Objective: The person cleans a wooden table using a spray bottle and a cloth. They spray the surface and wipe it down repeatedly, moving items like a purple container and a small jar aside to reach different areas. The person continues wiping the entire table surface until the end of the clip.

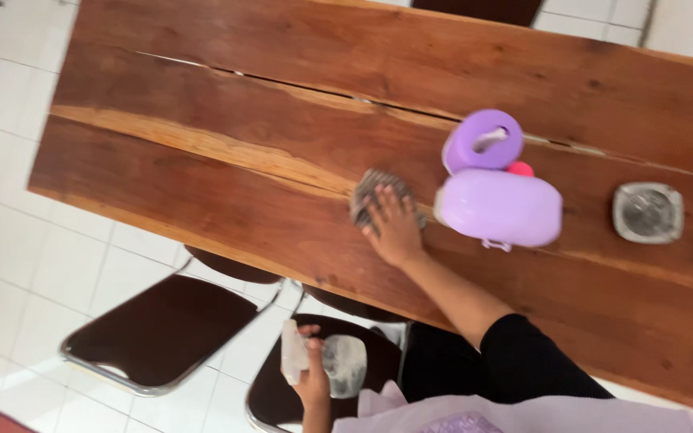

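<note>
My right hand [395, 227] lies flat on a grey cloth [374, 191], pressing it onto the reddish-brown wooden table [226, 104]. Its arm, in a black sleeve, reaches in from the lower right. My left hand [313, 378] is low, off the table's near edge and above a chair, and grips a clear spray bottle with a white trigger head [338, 365].
Just right of the cloth stand a lilac oblong box [499, 208], a round purple container [483, 140] and a small pink object [520, 169]. A square glass ashtray [647, 212] sits further right. Two dark-seated chrome chairs [158, 329] stand on white floor tiles.
</note>
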